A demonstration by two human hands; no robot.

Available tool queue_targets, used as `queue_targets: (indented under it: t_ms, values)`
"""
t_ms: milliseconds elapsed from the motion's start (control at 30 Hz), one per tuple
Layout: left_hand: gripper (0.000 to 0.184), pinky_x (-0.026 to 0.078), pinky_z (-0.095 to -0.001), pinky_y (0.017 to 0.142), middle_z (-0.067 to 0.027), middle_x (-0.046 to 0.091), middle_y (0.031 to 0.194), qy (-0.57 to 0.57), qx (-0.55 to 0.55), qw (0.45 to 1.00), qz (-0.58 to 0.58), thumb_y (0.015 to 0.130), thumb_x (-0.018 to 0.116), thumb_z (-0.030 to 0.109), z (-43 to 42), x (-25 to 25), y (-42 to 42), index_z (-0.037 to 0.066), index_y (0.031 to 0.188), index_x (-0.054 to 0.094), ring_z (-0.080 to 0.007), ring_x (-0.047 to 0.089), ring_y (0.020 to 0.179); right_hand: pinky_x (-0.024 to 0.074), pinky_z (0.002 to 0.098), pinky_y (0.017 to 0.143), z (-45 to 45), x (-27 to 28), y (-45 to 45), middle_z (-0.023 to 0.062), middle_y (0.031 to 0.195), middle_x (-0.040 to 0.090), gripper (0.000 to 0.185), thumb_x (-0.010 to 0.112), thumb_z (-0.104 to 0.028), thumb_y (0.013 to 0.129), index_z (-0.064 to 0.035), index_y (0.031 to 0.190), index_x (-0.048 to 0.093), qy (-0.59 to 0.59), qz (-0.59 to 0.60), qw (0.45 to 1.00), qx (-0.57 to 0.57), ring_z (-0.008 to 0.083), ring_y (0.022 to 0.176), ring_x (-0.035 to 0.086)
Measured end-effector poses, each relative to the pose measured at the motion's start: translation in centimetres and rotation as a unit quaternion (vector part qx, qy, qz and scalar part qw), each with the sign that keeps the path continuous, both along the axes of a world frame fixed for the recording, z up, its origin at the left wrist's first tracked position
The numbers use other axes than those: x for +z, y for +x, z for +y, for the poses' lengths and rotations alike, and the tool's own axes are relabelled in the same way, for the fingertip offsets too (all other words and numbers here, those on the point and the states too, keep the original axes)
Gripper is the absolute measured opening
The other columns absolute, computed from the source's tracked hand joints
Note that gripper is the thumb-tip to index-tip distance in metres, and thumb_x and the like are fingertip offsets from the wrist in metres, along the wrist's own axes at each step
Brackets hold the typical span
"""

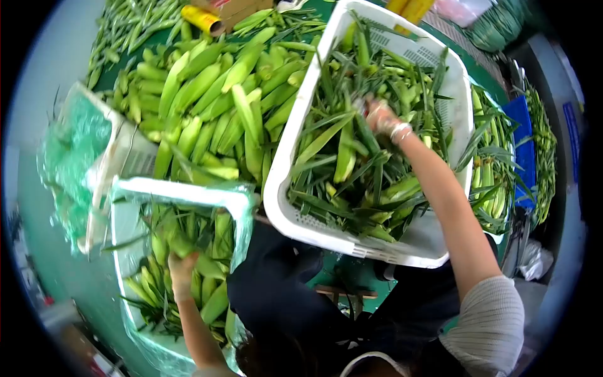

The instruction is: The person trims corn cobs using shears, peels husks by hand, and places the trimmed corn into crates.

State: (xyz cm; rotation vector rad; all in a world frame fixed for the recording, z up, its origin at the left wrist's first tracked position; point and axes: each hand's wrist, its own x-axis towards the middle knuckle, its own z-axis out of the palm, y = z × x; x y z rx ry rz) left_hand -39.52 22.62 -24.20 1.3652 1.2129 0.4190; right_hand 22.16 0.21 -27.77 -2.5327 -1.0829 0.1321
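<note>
My left hand (182, 267) is low inside a plastic-lined white crate (182, 191) at the lower left. Its fingers close around a green ear of corn in its husk (178, 244), among other ears. Over a larger white basket (287, 157) reaches my right hand (380, 119), with a band at the wrist. Motion smears its fingertips among the leaves, so their grip cannot be made out. Loose corn leaves (320, 147) and several husked-in ears, one of them a pale green ear (345, 154), fill this basket.
A big heap of corn ears (201, 85) lies behind the crates. Green plastic bags (78, 138) hang over another crate at left. A yellow roll (202, 20) and a cardboard box (242, 11) stand at the back. More corn (490, 169) and a blue bin (520, 144) are at right.
</note>
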Motion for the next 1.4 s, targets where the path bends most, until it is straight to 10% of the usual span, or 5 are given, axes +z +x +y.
queue_targets:
  t_ms: [167, 333, 867, 1033, 1400]
  values:
    - [0.032, 0.044, -0.0267, 0.076, -0.0033, 0.06, 0.093, 0.038, 0.119, 0.992, 0.004, 0.079, 0.067, 0.017, -2.5, 2.0, -4.4, -0.001, 0.103, 0.057, -0.0127, 0.054, 0.083, 0.0433, 0.033, 0.051, -9.2, -3.2, -11.7, 0.0068, 0.069, 0.058, 0.01, 0.062, -0.015, 0.078, -0.0063, 0.076, 0.059, -0.134, 0.383, 0.867, 0.289, 0.0189, 0.059, 0.052]
    - [0.055, 0.044, -0.0294, 0.082, -0.0069, 0.059, 0.102, 0.055, 0.14, 0.986, 0.069, 0.077, 0.072, 0.027, -4.2, 3.5, -4.7, -0.005, 0.116, 0.051, -0.0153, 0.053, 0.088, 0.0474, 0.0404, 0.081, -13.6, -2.4, -15.1, 0.0226, 0.101, 0.057, 0.064, 0.06, -0.032, 0.08, 0.0041, 0.128, 0.037, -0.157, 0.216, 0.9, 0.345, 0.0366, 0.086, 0.057]
    - [0.062, 0.037, -0.0359, 0.094, -0.0114, 0.052, 0.114, 0.307, 0.056, 0.943, -0.118, 0.079, 0.065, 0.034, -0.5, 22.2, 11.3, -0.006, 0.123, 0.049, -0.0209, 0.049, 0.101, 0.0498, 0.0407, 0.076, -7.3, 9.5, -14.0, 0.026, 0.102, 0.058, 0.052, 0.058, -0.039, 0.082, 0.0082, 0.104, 0.057, -0.305, 0.093, 0.927, 0.199, 0.0284, 0.085, 0.059]
    - [0.069, 0.043, -0.0351, 0.092, -0.0132, 0.056, 0.114, 0.179, -0.001, 0.93, -0.322, 0.084, 0.062, 0.033, -5.7, 29.4, 22.4, -0.004, 0.136, 0.036, -0.0205, 0.054, 0.102, 0.0456, 0.0449, 0.087, -6.6, 6.1, -6.6, 0.0235, 0.116, 0.052, 0.068, 0.06, -0.047, 0.076, 0.0047, 0.119, 0.047, -0.085, -0.218, 0.972, -0.022, 0.0386, 0.1, 0.054]
    - [0.024, 0.045, -0.0428, 0.092, -0.0154, 0.057, 0.103, -0.193, -0.038, 0.913, -0.358, 0.087, 0.056, 0.02, -9.1, 18.3, 36.8, 0.004, 0.105, 0.053, -0.0298, 0.055, 0.096, 0.0495, 0.0359, 0.08, -8.4, -0.1, 5.8, 0.0142, 0.088, 0.066, 0.039, 0.053, -0.041, 0.086, -0.0084, 0.102, 0.065, -0.215, 0.304, 0.925, -0.071, 0.0287, 0.08, 0.064]
